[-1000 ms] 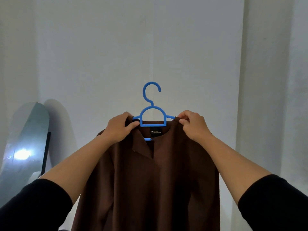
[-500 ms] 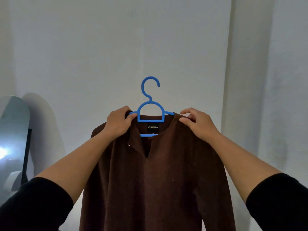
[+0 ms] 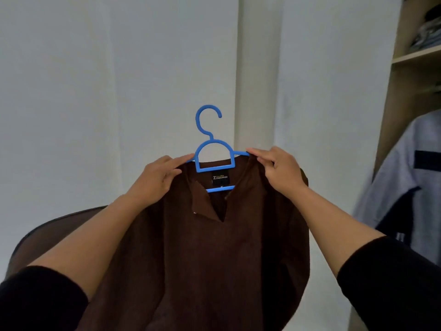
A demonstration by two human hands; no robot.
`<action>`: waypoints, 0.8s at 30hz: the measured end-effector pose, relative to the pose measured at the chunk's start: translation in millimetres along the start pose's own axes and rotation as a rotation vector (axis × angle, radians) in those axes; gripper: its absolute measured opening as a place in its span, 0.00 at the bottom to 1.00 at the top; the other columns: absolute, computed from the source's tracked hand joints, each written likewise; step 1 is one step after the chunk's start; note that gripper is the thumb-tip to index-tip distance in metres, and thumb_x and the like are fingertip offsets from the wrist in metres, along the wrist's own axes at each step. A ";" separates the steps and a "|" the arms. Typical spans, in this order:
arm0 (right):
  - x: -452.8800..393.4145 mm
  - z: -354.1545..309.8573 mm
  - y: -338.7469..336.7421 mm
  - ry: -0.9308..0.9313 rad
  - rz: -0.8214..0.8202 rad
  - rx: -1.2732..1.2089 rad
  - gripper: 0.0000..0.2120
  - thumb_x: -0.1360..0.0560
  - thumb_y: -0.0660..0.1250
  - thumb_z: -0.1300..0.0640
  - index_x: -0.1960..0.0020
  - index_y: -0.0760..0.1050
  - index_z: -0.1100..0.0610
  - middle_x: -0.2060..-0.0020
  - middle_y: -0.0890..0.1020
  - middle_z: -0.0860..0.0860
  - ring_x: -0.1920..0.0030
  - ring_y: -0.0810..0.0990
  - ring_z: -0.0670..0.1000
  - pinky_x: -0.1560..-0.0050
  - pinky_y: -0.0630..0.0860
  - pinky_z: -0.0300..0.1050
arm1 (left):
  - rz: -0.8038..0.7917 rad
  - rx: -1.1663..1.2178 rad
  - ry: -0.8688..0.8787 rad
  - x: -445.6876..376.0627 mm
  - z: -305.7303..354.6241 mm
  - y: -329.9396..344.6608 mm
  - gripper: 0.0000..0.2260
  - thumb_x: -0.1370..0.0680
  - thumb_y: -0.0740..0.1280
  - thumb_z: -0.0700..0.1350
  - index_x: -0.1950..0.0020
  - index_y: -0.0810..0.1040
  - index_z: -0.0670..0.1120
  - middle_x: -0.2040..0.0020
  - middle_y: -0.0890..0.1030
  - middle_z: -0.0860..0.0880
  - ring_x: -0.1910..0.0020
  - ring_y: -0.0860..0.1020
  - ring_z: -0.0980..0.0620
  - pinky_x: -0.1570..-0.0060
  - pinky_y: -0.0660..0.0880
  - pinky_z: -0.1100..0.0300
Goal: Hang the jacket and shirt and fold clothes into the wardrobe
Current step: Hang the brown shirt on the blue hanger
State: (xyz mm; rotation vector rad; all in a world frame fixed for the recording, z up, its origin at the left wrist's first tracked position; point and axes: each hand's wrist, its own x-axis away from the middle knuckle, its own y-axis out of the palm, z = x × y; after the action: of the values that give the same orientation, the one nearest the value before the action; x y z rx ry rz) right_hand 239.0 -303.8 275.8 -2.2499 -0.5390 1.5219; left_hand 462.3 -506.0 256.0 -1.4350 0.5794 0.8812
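Observation:
A dark brown shirt (image 3: 210,254) hangs on a blue plastic hanger (image 3: 212,149), held up in front of me against a white wall. My left hand (image 3: 157,180) grips the shirt's left shoulder and the hanger arm under it. My right hand (image 3: 279,170) grips the right shoulder the same way. The hanger's hook points up, free of any rail. At the far right stands the open wooden wardrobe (image 3: 415,60), with a light blue jacket (image 3: 405,194) hanging inside it.
Folded clothes (image 3: 427,32) lie on the wardrobe's upper shelf. A white wall pillar (image 3: 257,75) rises behind the hanger. The brown sleeve swings out at the lower left.
The view has turned right: the mirror at the left is gone and the wardrobe with the light blue jacket has come into view. Both hands keep hold of the shirt's shoulders.

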 end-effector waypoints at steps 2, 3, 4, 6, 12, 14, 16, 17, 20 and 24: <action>-1.6 19.6 -11.8 0.016 0.007 0.010 0.17 0.20 0.59 0.58 0.38 0.76 0.41 0.64 0.71 0.48 0.59 0.74 0.52 0.54 0.70 0.43 | 0.004 0.012 0.031 -11.9 11.9 15.4 0.22 0.21 0.62 0.38 0.31 0.67 0.57 0.57 0.73 0.50 0.60 0.71 0.53 0.54 0.66 0.67; -2.5 30.3 -17.5 0.025 0.012 0.014 0.17 0.20 0.59 0.58 0.39 0.76 0.40 0.65 0.70 0.46 0.59 0.74 0.51 0.55 0.68 0.41 | 0.005 0.011 0.050 -18.8 16.9 23.8 0.22 0.21 0.62 0.38 0.30 0.67 0.56 0.57 0.73 0.50 0.61 0.71 0.53 0.54 0.67 0.67; -2.7 41.4 -23.5 0.037 0.018 0.018 0.17 0.20 0.59 0.58 0.39 0.76 0.40 0.66 0.70 0.46 0.59 0.73 0.50 0.55 0.67 0.40 | 0.001 0.008 0.067 -25.9 21.7 32.9 0.22 0.21 0.62 0.38 0.30 0.67 0.56 0.57 0.73 0.51 0.61 0.71 0.53 0.53 0.67 0.65; -4.5 67.2 -35.5 0.064 0.027 0.024 0.17 0.20 0.59 0.58 0.39 0.76 0.41 0.66 0.69 0.45 0.60 0.72 0.48 0.57 0.65 0.37 | -0.009 0.012 0.089 -44.0 31.9 55.4 0.22 0.21 0.62 0.39 0.30 0.67 0.57 0.57 0.72 0.51 0.62 0.71 0.54 0.54 0.68 0.64; -19.7 165.8 -78.9 0.121 0.081 0.004 0.16 0.21 0.60 0.60 0.39 0.77 0.44 0.65 0.71 0.46 0.59 0.73 0.48 0.52 0.68 0.38 | 0.019 0.028 0.090 -104.1 70.6 140.0 0.21 0.21 0.62 0.42 0.29 0.68 0.55 0.59 0.74 0.50 0.61 0.74 0.50 0.55 0.71 0.60; -26.2 199.5 -100.8 0.138 0.099 0.044 0.16 0.21 0.60 0.59 0.38 0.77 0.44 0.63 0.73 0.49 0.57 0.74 0.49 0.50 0.70 0.39 | 0.047 0.042 0.050 -127.3 87.4 170.0 0.16 0.21 0.63 0.43 0.33 0.74 0.50 0.55 0.79 0.48 0.56 0.77 0.48 0.51 0.70 0.60; -31.3 232.0 -123.5 0.145 0.115 0.102 0.16 0.21 0.60 0.59 0.37 0.77 0.45 0.58 0.77 0.51 0.54 0.76 0.50 0.46 0.71 0.41 | 0.095 0.066 0.033 -153.0 111.2 198.2 0.10 0.22 0.64 0.43 0.42 0.79 0.44 0.51 0.82 0.46 0.51 0.79 0.45 0.50 0.69 0.60; -33.8 247.4 -134.7 0.144 0.126 0.137 0.15 0.21 0.61 0.58 0.37 0.77 0.46 0.55 0.79 0.52 0.52 0.77 0.52 0.44 0.72 0.43 | 0.125 0.077 0.027 -165.1 124.4 211.9 0.09 0.22 0.65 0.42 0.45 0.80 0.43 0.51 0.82 0.46 0.51 0.79 0.44 0.50 0.69 0.59; -44.3 282.0 -168.6 0.148 0.174 0.262 0.14 0.22 0.62 0.52 0.38 0.77 0.46 0.49 0.81 0.51 0.45 0.77 0.53 0.39 0.70 0.50 | 0.192 0.109 0.032 -199.3 158.6 248.9 0.11 0.23 0.63 0.45 0.47 0.80 0.41 0.52 0.82 0.44 0.52 0.79 0.42 0.51 0.71 0.54; -57.9 298.4 -204.4 0.099 0.292 0.516 0.16 0.24 0.64 0.45 0.37 0.76 0.44 0.50 0.77 0.48 0.45 0.71 0.49 0.48 0.61 0.45 | 0.200 0.137 0.078 -243.9 200.3 291.2 0.12 0.23 0.63 0.46 0.45 0.80 0.42 0.51 0.82 0.43 0.51 0.79 0.42 0.50 0.71 0.54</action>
State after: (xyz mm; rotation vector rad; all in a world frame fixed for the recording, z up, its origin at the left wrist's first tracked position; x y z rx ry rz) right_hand -81.0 -131.1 320.3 -2.0311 0.2068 1.4579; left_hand 55.8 -373.4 295.9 -1.3073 0.8378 0.9268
